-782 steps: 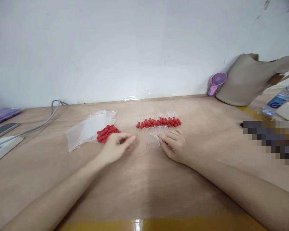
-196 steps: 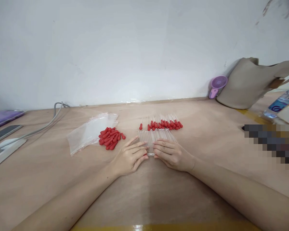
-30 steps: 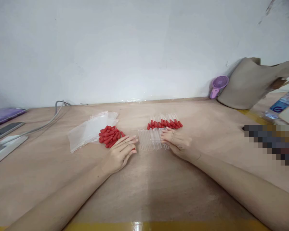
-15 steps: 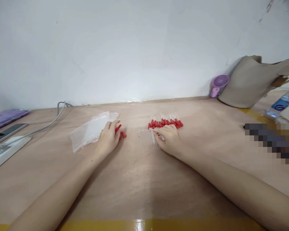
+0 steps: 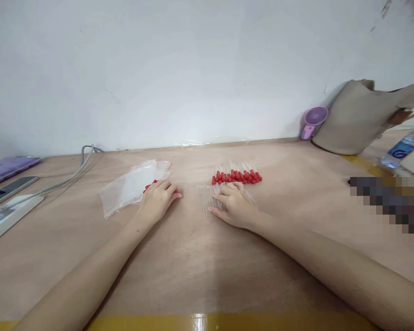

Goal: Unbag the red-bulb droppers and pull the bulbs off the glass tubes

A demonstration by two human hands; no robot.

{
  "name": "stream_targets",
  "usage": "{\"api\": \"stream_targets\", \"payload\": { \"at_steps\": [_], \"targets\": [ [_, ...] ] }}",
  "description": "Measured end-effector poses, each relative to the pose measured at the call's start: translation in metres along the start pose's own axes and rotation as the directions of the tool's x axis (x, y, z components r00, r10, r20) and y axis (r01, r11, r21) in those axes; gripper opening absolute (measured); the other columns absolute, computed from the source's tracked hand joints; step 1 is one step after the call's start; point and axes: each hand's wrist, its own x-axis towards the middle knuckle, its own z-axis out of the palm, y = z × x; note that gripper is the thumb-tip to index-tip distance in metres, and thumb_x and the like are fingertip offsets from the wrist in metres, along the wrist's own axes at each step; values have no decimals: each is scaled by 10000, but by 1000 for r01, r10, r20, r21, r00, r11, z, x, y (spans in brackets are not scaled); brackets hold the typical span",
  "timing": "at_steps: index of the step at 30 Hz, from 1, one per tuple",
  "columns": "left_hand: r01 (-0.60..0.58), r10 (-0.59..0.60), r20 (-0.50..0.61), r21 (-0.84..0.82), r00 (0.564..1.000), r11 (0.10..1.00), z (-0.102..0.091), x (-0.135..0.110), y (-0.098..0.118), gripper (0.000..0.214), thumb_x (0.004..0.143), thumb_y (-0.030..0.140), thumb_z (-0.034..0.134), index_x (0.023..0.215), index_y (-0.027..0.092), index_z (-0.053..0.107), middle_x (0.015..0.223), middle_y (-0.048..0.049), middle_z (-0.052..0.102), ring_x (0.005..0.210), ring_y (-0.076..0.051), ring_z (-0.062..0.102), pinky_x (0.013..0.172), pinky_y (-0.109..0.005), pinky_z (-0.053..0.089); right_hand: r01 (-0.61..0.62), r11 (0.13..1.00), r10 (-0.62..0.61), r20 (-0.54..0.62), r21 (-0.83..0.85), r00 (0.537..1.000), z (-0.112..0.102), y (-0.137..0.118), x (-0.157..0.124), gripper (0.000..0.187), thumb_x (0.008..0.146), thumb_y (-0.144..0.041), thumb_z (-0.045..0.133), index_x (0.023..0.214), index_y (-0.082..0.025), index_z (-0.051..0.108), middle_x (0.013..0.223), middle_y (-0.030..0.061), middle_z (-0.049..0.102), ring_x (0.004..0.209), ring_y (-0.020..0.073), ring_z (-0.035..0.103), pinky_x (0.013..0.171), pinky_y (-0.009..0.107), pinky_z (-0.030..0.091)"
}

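Note:
My left hand rests palm down over a few red rubber bulbs, its fingers bent and its thumb apart. It partly hides the bulbs. My right hand lies over a row of thin clear glass tubes, with fingers and thumb spread across them; some tubes are covered by the hand. Just beyond my right hand lies a bunch of droppers, clear tubes with red bulbs on their near ends. Clear plastic zip bags lie flat beside and behind my left hand.
A purple handheld fan leans near a beige bag by the wall. At right is a water bottle and a pixelated dark patch. A power strip, a grey cable and a purple object occupy the left.
My left hand has turned palm down over the red bulbs. My right hand has gone from fingertips together at one tube to spread over the row, its thumb farther left.

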Motion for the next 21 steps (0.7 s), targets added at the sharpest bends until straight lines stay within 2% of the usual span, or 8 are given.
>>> {"api": "stream_targets", "payload": {
  "at_steps": [5, 13, 17, 21],
  "targets": [
    [-2, 2, -12, 58, 1000, 998, -8, -2, 1, 285, 863, 422, 447, 828, 197, 618, 835, -56, 641, 825, -238, 538, 691, -350, 343, 29, 1000, -29, 30, -7, 999, -1, 0, -1, 372, 804, -497, 521, 900, -163, 655, 781, 51, 551, 810, 181, 447, 867, 396, 247],
    [14, -11, -54, 53, 998, 998, -16, -4, 6, 279, 850, 428, 472, 878, 189, 613, 920, -73, 631, 857, -243, 515, 700, -355, 334, 2, 1000, -1, -81, 15, 997, 2, 6, -8, 348, 790, -490, 537, 897, -180, 656, 735, 39, 557, 792, 180, 464, 887, 397, 236],
    [33, -38, -114, -42, 993, 999, -18, 5, 16, 289, 860, 429, 447, 905, 195, 611, 936, -71, 614, 883, -241, 513, 735, -367, 348, 27, 1000, -26, -137, 9, 990, -1, 11, -15, 308, 794, -454, 545, 881, -181, 657, 715, 32, 554, 770, 169, 466, 873, 385, 245],
    [57, -81, -92, -230, 992, 972, -11, 21, 34, 254, 884, 332, 406, 856, 172, 600, 876, -74, 591, 844, -215, 527, 739, -343, 394, 44, 999, -43, -167, 3, 985, -2, 14, -20, 261, 811, -413, 535, 850, -187, 661, 680, 17, 544, 742, 156, 463, 860, 375, 253]
  ]
}}
